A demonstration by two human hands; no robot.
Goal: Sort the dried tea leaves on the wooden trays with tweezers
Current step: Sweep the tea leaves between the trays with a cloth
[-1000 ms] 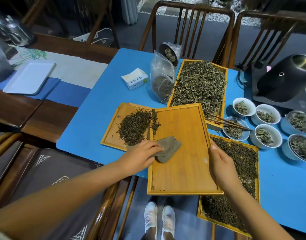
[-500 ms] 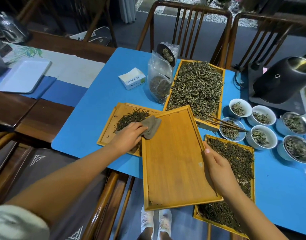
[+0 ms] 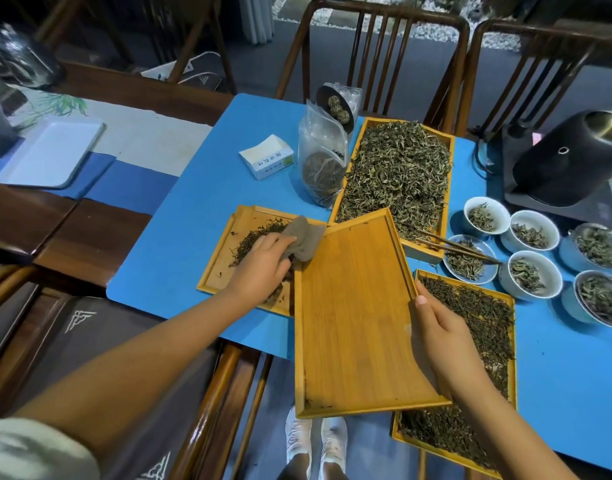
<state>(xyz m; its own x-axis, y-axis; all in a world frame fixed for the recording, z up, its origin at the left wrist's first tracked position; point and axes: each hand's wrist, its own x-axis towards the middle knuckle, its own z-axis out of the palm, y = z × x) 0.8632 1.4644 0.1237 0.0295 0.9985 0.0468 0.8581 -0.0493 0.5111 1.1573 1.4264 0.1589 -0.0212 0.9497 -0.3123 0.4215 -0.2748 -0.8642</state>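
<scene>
Over the desk's near edge, the right hand (image 3: 446, 344) grips the bare tray's (image 3: 353, 317) rim; the left hand (image 3: 263, 268) pinches a grey cloth (image 3: 302, 239) over dark tea leaves (image 3: 254, 237).

I see the left hand (image 3: 263, 265) has carried the grey cloth (image 3: 302, 239) off the empty tray (image 3: 353, 317) onto the small left tray (image 3: 221, 258), over its dark leaves (image 3: 254, 239). The right hand (image 3: 443, 337) has swung the empty tray's far end rightward.

Bare wooden tray (image 3: 353, 317) tilts across two leaf-filled trays (image 3: 484, 344); tweezers (image 3: 457, 246) rest on a bowl.
</scene>
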